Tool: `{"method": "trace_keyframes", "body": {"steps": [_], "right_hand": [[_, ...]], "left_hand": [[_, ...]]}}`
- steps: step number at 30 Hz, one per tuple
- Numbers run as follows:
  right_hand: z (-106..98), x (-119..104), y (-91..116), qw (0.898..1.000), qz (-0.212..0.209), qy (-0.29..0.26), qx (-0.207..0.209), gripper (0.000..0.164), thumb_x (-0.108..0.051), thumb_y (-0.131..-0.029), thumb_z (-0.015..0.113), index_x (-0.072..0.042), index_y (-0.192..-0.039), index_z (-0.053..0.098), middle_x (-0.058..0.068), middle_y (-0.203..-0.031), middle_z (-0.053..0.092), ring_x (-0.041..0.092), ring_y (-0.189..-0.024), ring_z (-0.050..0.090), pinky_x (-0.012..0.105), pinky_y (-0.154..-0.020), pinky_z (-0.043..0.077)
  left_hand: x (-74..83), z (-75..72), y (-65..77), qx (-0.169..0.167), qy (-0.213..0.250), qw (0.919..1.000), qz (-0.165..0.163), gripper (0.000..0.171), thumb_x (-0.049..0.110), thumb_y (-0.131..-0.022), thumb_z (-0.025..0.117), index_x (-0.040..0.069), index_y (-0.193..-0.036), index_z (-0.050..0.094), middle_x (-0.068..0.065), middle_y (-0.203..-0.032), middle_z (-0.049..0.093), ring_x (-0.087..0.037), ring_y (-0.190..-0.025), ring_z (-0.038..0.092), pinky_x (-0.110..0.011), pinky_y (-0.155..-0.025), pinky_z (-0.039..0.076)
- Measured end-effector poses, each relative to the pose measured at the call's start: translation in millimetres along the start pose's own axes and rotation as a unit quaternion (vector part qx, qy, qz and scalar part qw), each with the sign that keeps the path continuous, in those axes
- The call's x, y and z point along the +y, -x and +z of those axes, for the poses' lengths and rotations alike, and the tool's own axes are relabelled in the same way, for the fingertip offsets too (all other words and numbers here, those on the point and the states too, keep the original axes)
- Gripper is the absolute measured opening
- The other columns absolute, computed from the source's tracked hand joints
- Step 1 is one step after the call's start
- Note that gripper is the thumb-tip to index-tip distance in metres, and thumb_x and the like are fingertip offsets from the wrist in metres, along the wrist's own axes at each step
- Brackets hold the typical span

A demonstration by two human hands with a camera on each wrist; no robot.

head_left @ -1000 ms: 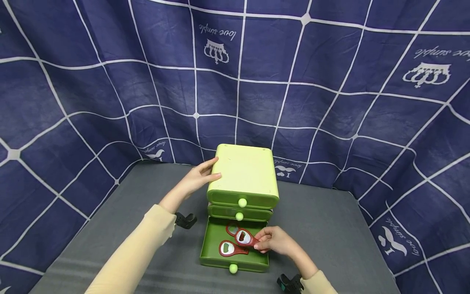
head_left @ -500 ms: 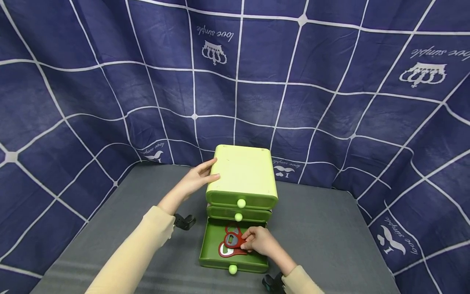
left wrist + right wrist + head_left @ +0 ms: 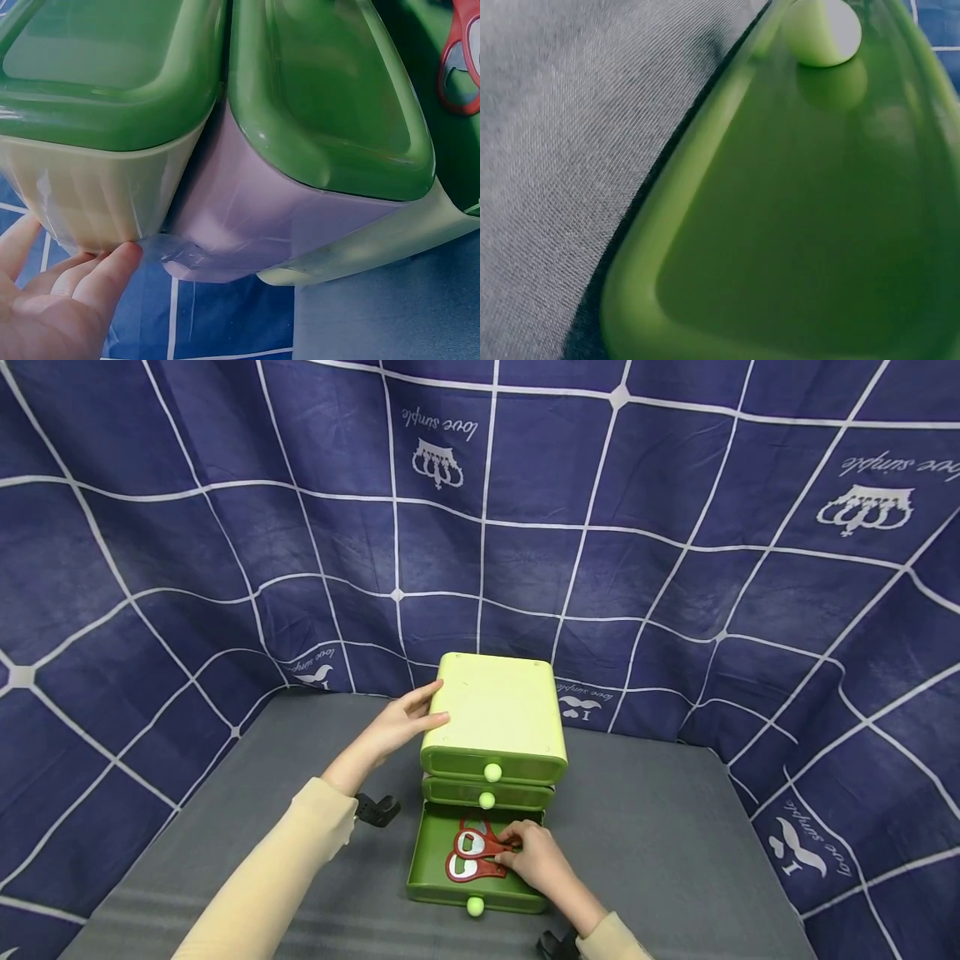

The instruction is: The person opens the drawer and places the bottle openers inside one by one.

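Note:
A three-tier drawer box (image 3: 498, 706) with a yellow-green top stands on the table, its bottom drawer (image 3: 442, 895) pulled out. My left hand (image 3: 397, 727) rests on the left side of the top tier; in the left wrist view its straight fingertips (image 3: 120, 262) touch the pale yellow wall. Over the open drawer, my right hand (image 3: 536, 856) pinches the handle of a red bottle opener (image 3: 471, 843). A second red opener (image 3: 459, 867) lies just in front, and a third (image 3: 474, 823), partly covered, lies behind. The right wrist view shows the drawer front (image 3: 795, 225) but no fingers.
The upper drawer (image 3: 457, 762) and middle drawer (image 3: 453, 791) are closed, each with a round knob. Grey cloth (image 3: 660, 827) covers the table around the box. A blue grid curtain (image 3: 525, 568) hangs behind and at both sides.
My right hand has moved left and slightly inward over the drawer, bringing the held bottle opener above the other two. My left hand stays on the box.

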State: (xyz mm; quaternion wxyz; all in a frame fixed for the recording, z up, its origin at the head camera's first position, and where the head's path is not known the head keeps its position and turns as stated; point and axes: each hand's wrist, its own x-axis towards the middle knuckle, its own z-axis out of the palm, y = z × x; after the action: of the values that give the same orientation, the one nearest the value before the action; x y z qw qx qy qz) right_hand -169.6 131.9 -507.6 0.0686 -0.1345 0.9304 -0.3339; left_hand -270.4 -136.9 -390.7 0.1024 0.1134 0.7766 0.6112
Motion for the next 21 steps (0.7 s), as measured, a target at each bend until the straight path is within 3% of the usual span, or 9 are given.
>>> {"method": "trace_keyframes", "body": {"steps": [4,11,15,21], "right_hand": [[-7.1,-2.9,7.5,0.999,-0.003,-0.032,0.003,0.02,-0.018,-0.084,0.078,-0.007,-0.101,0.072,0.004,-0.095,0.067,0.021,-0.086,0.064,0.031,-0.069,0.053],[-19.4,-12.3,24.5,0.993,-0.025,-0.114,-0.018,0.022,-0.016,-0.088,0.075,-0.004,-0.105,0.071,0.005,-0.095,0.072,0.012,-0.082,0.067,0.022,-0.064,0.052],[-23.2,-18.6,33.5,0.977,-0.03,-0.203,-0.062,0.021,-0.013,-0.089,0.072,-0.002,-0.106,0.07,0.011,-0.098,0.074,0.01,-0.081,0.069,0.019,-0.064,0.054],[-31.1,-28.4,48.0,0.941,-0.034,-0.295,-0.16,0.025,-0.014,-0.094,0.066,0.006,-0.108,0.067,0.02,-0.096,0.072,0.009,-0.074,0.067,0.023,-0.06,0.057]], "left_hand": [[0.2,-0.2,0.9,-0.001,-0.001,1.0,-0.002,0.078,0.031,-0.093,0.07,0.022,-0.157,0.026,-0.005,-0.165,0.019,-0.024,-0.151,0.022,-0.043,-0.122,0.025],[-1.0,-1.4,0.5,-0.006,0.003,1.0,-0.001,0.079,0.032,-0.093,0.07,0.022,-0.158,0.025,-0.003,-0.165,0.018,-0.024,-0.152,0.021,-0.044,-0.122,0.025],[-1.1,-2.2,0.3,-0.007,0.002,1.0,-0.001,0.079,0.033,-0.093,0.07,0.022,-0.158,0.025,-0.003,-0.165,0.018,-0.023,-0.152,0.02,-0.043,-0.123,0.025],[0.1,-2.2,1.0,-0.007,0.003,1.0,-0.001,0.078,0.032,-0.094,0.069,0.023,-0.158,0.025,-0.003,-0.165,0.017,-0.023,-0.152,0.02,-0.044,-0.123,0.024]]}}
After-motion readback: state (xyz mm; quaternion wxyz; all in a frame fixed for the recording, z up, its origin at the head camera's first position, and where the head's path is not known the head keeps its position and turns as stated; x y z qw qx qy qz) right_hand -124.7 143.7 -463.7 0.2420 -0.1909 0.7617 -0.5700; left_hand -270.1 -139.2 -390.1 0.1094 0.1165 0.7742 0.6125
